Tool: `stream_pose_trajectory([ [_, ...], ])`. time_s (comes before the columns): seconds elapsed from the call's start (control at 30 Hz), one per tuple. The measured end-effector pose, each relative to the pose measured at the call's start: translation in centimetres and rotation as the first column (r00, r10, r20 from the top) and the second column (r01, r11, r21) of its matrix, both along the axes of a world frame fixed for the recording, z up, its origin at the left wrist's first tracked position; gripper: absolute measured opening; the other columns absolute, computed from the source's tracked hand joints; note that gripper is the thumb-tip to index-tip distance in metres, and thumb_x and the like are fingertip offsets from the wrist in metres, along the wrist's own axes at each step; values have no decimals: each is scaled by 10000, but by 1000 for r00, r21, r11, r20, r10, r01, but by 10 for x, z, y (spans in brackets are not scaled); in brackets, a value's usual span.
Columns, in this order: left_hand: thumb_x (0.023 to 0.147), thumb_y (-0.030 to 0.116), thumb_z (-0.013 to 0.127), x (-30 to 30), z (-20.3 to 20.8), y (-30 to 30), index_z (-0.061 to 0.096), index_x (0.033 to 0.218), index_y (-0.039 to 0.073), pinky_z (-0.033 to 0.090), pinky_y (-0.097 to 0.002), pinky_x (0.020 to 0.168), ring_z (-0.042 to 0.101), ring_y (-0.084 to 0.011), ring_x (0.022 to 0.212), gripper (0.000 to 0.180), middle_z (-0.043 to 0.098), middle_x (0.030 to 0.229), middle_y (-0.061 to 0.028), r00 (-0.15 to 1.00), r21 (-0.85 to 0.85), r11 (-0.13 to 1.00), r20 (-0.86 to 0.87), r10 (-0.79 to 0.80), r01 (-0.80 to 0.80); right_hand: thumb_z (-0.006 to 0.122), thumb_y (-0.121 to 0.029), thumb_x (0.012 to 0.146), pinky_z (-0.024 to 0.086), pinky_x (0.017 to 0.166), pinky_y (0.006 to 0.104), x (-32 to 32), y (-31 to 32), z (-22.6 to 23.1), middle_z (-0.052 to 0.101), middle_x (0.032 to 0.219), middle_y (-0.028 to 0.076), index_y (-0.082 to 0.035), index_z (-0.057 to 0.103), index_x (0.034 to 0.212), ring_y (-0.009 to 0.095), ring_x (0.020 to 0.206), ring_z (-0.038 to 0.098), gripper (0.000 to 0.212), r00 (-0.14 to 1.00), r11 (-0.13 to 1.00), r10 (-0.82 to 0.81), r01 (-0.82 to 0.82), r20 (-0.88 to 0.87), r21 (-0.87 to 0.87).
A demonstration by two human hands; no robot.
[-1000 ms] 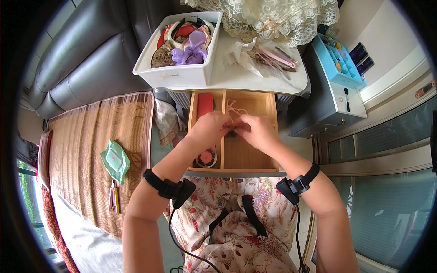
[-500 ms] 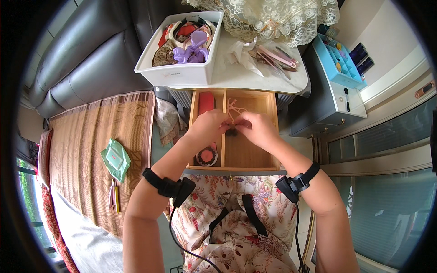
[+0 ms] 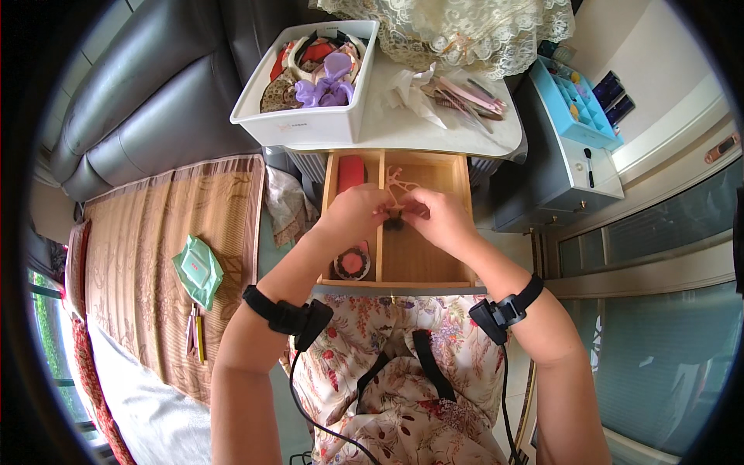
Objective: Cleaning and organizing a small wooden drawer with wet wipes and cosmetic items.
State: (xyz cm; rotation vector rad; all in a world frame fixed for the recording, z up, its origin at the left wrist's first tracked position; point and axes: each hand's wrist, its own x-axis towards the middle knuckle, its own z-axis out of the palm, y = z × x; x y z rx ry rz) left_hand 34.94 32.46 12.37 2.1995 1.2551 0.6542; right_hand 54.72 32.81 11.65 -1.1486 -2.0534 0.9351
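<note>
Both hands are over an open wooden drawer. My left hand is closed in a pinch on a thin pink looped cord. From the other side my right hand pinches the same cord, and the fingertips almost meet. A small dark fuzzy tuft hangs just below the fingers; how it joins the cord is hidden. In the drawer's narrow left compartment lie a red case and, nearer me, a round pink item with a dark scalloped ring.
Above the drawer, a white bin of headbands and a purple bow stands on a white tabletop, with combs and tissue to its right. A blue organizer sits at far right. A green wipes pack lies on the mat at left.
My fingers have shifted slightly around the pink cord, and the dark tuft shows more clearly below them. The drawer has moved very slightly away from me.
</note>
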Motion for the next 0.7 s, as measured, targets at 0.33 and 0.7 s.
stream_pose_trajectory([
  [0.33,790,64,636,-42,22,-47,655,983,19,512,-305,722,636,-226,797,199,643,912,-127,990,-24,990,-11,139,-139,645,-57,819,520,710,258,44,-41,16,692,849,96,-19,659,950,151,782,674,137,994,995,-64,70,84,-78],
  [0.7,846,95,603,-41,-17,-96,651,1003,46,462,-340,684,585,-263,752,171,589,891,-113,974,5,979,93,204,-206,602,-141,845,507,673,316,44,-87,-7,682,860,70,-98,670,936,224,779,660,122,980,990,-139,134,139,45],
])
